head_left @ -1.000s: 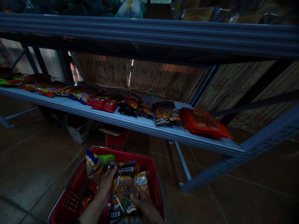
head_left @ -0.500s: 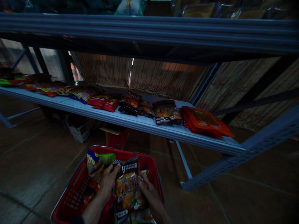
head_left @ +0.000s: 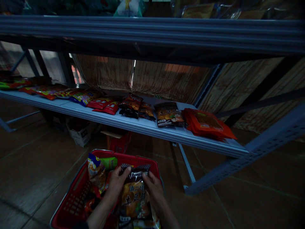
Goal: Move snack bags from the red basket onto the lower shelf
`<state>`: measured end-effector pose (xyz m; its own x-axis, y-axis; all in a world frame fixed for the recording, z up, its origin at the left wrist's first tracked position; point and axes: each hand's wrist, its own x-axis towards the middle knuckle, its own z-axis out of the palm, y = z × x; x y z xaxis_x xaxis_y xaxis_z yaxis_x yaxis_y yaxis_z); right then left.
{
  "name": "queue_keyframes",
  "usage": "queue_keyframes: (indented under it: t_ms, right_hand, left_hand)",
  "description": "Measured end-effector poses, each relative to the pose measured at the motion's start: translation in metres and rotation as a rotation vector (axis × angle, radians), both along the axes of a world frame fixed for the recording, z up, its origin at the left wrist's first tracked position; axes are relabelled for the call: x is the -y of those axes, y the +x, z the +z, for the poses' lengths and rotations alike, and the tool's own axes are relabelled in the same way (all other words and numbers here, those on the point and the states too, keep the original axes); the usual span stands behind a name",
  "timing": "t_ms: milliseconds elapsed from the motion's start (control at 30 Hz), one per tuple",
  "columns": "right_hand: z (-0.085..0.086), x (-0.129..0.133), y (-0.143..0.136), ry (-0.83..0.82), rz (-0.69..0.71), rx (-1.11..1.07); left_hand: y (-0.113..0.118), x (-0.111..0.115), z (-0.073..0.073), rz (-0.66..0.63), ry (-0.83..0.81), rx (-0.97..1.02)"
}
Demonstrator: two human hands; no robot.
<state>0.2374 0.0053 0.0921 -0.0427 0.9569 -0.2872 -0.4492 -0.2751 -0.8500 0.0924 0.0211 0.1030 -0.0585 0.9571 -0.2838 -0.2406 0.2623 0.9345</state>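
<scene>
Bag: dark (head_left: pixel 133 197), bottom centre of the frame, printed face towards the camera, seal end uppermost. It overlaps the basket; how deep it sits cannot be told.
Left hand: grasping the bag (head_left: pixel 115 187); thumb (head_left: pixel 127 172) on the front near the seal, other fingertips hidden.
Right hand: grasping the opposite upper side (head_left: pixel 154 190), thumb (head_left: pixel 145 178) on the front; fingers behind not visible.
Grip assessment: judged sound. Both holds are high, near the seal, which should spare the contents from crushing. Pressure is best kept light and even, as thin film probably slips and creases.
Support: the lower end has no hand under it. Level hands should limit swing and twist.
Basket: red (head_left: pixel 71 192), bottom left to bottom centre, around the packets.
Clearance: the blue-topped packet (head_left: pixel 95 173) stands just beside the left hand, the green packet (head_left: pixel 111 163) behind it. A careless left wrist could tip the former.
Floor boxes: white carton (head_left: pixel 81 136) and red box (head_left: pixel 119 144), beyond the basket, left of centre.
Lower shelf: crosses mid-frame (head_left: pixel 105 119), bearing red packets (head_left: pixel 111 106), a brown bag (head_left: pixel 166 115) and orange packets (head_left: pixel 207 124) towards the right.
Curtain: patterned (head_left: pixel 107 73), behind the shelf.
</scene>
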Motion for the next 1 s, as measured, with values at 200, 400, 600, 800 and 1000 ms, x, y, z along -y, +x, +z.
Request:
queue_keyframes:
  t_ms: [200, 400, 600, 800, 1000]
  right_hand:
    - [0.014, -0.002, 0.004, 0.01, -0.078, -0.062]
    - [0.013, -0.004, 0.012, -0.005, -0.114, -0.022]
    - [0.015, -0.005, 0.011, 0.011, -0.122, -0.035]
    - [0.018, -0.007, 0.011, 0.0, -0.197, -0.019]
    - [0.022, -0.005, 0.011, -0.003, -0.178, -0.018]
  left_hand:
    - [0.013, -0.009, 0.021, -0.016, -0.05, 0.139]
    - [0.02, -0.011, 0.028, 0.045, -0.082, 0.251]
    - [0.021, -0.015, 0.034, 0.081, -0.078, 0.207]
    - [0.012, -0.014, 0.032, -0.058, 0.025, 0.129]
    - [0.011, -0.012, 0.017, -0.044, 0.046, 0.082]
